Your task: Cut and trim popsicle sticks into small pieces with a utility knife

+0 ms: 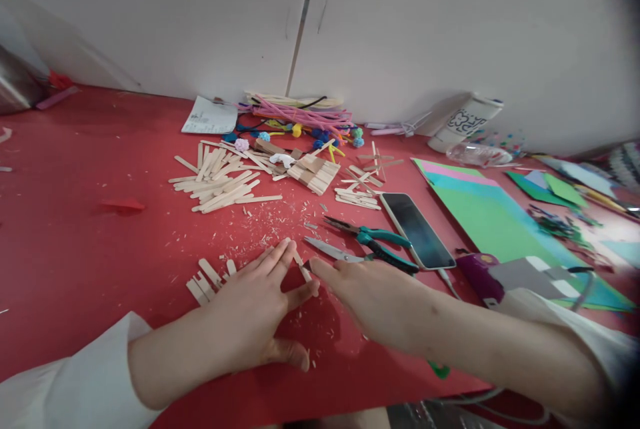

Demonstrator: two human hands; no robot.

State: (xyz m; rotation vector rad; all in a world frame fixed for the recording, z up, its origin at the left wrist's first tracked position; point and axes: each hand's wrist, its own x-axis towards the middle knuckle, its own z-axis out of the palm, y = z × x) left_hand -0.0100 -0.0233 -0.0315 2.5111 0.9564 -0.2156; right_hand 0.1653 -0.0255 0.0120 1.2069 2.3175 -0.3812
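My left hand (255,302) lies flat on the red tabletop (90,269) with its fingers spread. One of its fingertips rests by the lower end of a short wooden craft stick (301,262). From the other side, my right hand (365,292) reaches to that same stick, its fingers held together. A small dark tip shows at those fingers, but what they hold is hidden. Several cut craft sticks (203,285) lie partly behind my left hand. Scissors (335,250) and teal-handled pliers (367,234) lie just beyond my right hand.
Craft sticks (225,182) are piled farther back, wood shavings (270,222) scattered before them. Pipe cleaners (300,112) line the wall. A phone (419,230), coloured paper (465,215), a purple-and-grey object (480,275) and a tilted cup (465,122) occupy the right side.
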